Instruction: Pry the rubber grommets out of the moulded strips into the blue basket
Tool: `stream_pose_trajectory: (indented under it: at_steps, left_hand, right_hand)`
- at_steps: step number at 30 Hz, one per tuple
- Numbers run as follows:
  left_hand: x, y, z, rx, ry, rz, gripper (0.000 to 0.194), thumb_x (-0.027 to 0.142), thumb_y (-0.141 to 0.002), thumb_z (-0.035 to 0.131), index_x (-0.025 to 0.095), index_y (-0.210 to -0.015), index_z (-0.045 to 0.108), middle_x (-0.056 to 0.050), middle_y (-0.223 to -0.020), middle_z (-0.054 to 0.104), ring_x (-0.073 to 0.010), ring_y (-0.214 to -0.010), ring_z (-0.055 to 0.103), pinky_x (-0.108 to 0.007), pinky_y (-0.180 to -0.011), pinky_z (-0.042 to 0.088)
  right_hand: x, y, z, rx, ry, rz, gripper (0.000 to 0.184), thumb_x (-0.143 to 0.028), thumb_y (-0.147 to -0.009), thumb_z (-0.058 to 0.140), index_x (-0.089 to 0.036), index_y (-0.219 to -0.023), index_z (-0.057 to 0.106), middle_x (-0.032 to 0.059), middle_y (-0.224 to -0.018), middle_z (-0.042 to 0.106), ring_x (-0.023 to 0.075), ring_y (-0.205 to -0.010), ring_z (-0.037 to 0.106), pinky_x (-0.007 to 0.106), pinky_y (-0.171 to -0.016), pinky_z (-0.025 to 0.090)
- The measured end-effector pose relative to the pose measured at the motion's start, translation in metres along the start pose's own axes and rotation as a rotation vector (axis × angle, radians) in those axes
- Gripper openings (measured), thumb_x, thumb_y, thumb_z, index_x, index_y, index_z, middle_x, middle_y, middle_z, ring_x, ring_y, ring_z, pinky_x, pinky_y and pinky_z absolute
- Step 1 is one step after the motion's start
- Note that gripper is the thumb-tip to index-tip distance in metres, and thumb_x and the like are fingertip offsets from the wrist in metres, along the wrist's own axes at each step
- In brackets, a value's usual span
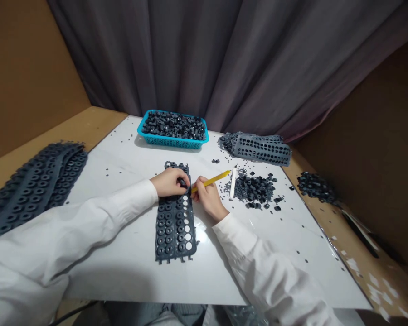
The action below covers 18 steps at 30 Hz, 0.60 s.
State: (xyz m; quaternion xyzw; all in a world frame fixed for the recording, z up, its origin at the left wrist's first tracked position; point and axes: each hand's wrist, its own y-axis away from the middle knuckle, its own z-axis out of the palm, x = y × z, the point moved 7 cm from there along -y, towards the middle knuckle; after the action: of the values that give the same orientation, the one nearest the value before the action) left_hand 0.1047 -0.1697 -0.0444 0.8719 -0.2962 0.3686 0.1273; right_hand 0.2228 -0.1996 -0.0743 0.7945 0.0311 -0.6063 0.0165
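Observation:
A dark rubber sheet [173,226] studded with moulded rings lies lengthwise on the white board [129,253]; several holes along its right side are punched out. My left hand [170,182] rests curled on the sheet's upper part, fingers pressed down on it. Just to its right, my right hand [208,195] pinches a yellow pencil-like tool [213,180], tip down at the sheet's right edge. A loose heap of dark rings [255,189] lies right of my right hand, with a white stick [232,183] beside it.
A blue basket [172,141] full of dark rings stands at the back. Emptied perforated sheets [262,148] lie back right. A stack of ring sheets [34,181] fills the left. Another small pile [315,186] sits on the wooden edge at right. Tiny scraps dot the board.

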Motion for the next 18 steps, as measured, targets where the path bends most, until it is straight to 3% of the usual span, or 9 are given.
stream_pose_trajectory:
  at_steps: [5,9,12,15,18]
  left_hand:
    - [0.023,-0.005,0.015,-0.127,-0.403,0.16,0.014,0.015,-0.066,0.067,0.012,-0.079,0.068,-0.007,-0.083,0.06,-0.0182,-0.074,0.059,-0.026,-0.071,0.047]
    - [0.025,-0.001,0.027,-0.204,-0.604,0.229,0.011,0.013,-0.08,0.055,0.01,-0.084,0.066,-0.011,-0.088,0.06,-0.0227,-0.081,0.061,-0.031,-0.076,0.047]
    - [0.019,0.003,0.027,-0.159,-0.511,0.271,0.014,0.012,-0.084,0.05,0.01,-0.083,0.064,-0.01,-0.086,0.061,-0.0205,-0.082,0.061,-0.029,-0.075,0.046]
    - [0.008,0.007,0.016,-0.004,-0.256,0.23,0.01,0.016,-0.083,0.055,0.012,-0.08,0.063,-0.005,-0.081,0.062,-0.016,-0.078,0.06,-0.024,-0.073,0.045]
    - [-0.003,0.01,0.01,0.098,-0.137,0.174,0.008,0.018,-0.081,0.058,0.014,-0.077,0.063,-0.003,-0.078,0.063,-0.0147,-0.074,0.059,-0.023,-0.069,0.045]
  right_hand:
    - [-0.011,0.001,0.002,-0.04,0.161,-0.112,0.022,-0.021,-0.085,0.034,-0.021,-0.065,0.041,-0.0038,-0.049,0.05,0.0116,-0.045,0.049,0.022,-0.048,0.038]
    - [-0.016,0.003,0.002,-0.04,0.23,-0.153,0.023,-0.019,-0.086,0.033,-0.022,-0.064,0.036,-0.0038,-0.049,0.047,0.0121,-0.046,0.047,0.023,-0.05,0.037]
    - [-0.015,0.003,0.002,-0.05,0.232,-0.149,0.022,-0.017,-0.086,0.033,-0.022,-0.064,0.035,-0.0039,-0.049,0.047,0.0122,-0.047,0.047,0.023,-0.051,0.037]
    - [-0.011,0.002,0.003,-0.067,0.208,-0.133,0.022,-0.018,-0.086,0.032,-0.022,-0.065,0.038,-0.0038,-0.05,0.048,0.012,-0.048,0.048,0.023,-0.052,0.037]
    - [-0.01,0.001,0.003,-0.062,0.187,-0.129,0.021,-0.019,-0.086,0.033,-0.021,-0.066,0.04,-0.004,-0.05,0.048,0.0119,-0.048,0.048,0.023,-0.052,0.036]
